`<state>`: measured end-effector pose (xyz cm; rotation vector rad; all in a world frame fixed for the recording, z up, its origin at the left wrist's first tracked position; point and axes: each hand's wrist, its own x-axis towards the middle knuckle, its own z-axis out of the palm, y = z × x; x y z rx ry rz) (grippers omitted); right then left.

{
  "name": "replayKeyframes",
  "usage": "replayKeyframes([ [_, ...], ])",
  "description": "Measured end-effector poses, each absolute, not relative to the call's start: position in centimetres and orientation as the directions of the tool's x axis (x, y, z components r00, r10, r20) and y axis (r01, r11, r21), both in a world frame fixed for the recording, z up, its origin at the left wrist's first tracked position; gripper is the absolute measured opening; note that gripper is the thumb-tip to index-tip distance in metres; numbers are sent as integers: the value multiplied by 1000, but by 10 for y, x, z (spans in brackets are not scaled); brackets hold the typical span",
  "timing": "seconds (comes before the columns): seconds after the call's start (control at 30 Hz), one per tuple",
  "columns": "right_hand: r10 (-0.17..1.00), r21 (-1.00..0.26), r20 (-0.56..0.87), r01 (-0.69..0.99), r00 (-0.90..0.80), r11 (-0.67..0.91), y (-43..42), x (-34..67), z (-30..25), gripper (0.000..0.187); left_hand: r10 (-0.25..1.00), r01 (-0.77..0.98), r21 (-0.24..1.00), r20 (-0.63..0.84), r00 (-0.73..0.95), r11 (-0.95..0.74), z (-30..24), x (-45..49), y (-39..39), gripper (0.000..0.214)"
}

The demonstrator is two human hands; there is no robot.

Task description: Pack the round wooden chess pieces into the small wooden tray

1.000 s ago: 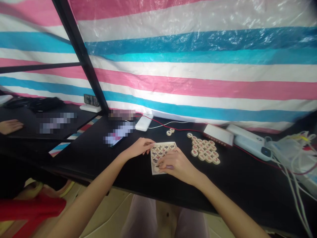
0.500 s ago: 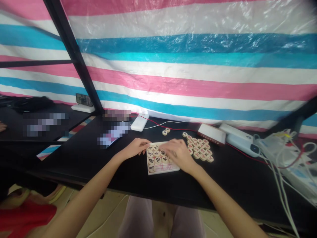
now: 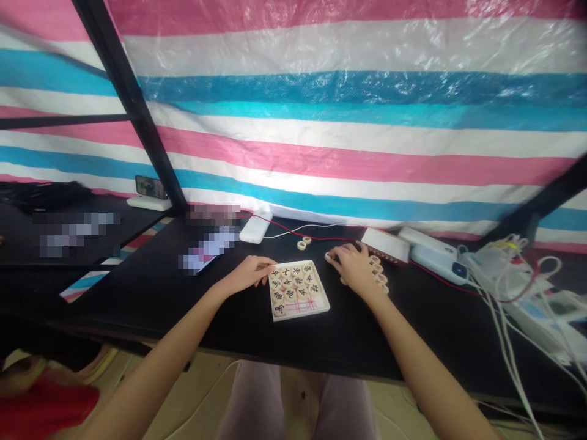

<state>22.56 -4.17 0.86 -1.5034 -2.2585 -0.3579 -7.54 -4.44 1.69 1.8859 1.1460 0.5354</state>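
Note:
A shallow white box (image 3: 300, 315) sits on the black table with several round xiangqi pieces (image 3: 290, 293) in rows, their black characters facing up. Bare red-lined bottom shows along its front. My left hand (image 3: 251, 273) has its fingers closed at the box's far left corner. To the right of the box, my right hand (image 3: 354, 267) pinches a single xiangqi piece (image 3: 329, 256) at its fingertips. Under and beside that hand lies a cluster of pieces with red characters (image 3: 376, 269), partly hidden by it. Two loose pieces (image 3: 301, 244) lie behind the box.
A white power bank (image 3: 255, 227) and a phone (image 3: 208, 250) lie at the back left. At the back right are a brown-and-white box (image 3: 387, 245), white devices (image 3: 433, 256) and tangled cables (image 3: 509, 311). A striped sheet (image 3: 321, 140) hangs behind.
My right hand has moved right, from over the box to the loose pieces, and holds one piece. More black pieces now show in the box. My left hand stays at the corner.

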Motion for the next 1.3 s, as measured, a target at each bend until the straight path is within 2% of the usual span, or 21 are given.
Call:
replayKeyframes([
  [0.07,823,-99,460,902,-333,420,-46,219,14,21,870,507,830,-56,490,-233,17,-76,-45,49],
  [0.17,850,-339,429,818,-306,466,-56,213,27,22,872,507,830,-52,487,-233,17,-76,-45,49],
  [0.27,844,-561,342,631,-412,535,-72,206,43,25,874,501,835,-53,483,-226,17,-76,-46,49],
  [0.33,812,-625,299,541,-501,563,-83,199,50,28,874,495,839,-52,483,-224,17,-76,-46,49],
  [0.6,651,-507,239,479,-720,716,-105,168,44,22,871,479,853,-64,487,-205,18,-75,-46,46],
  [1.03,618,-412,260,494,-742,766,-107,166,43,10,866,473,855,-61,497,-212,14,-76,-45,47],
  [1.3,606,-380,241,501,-758,778,-108,166,45,16,870,483,854,-75,486,-196,15,-76,-43,48],
])
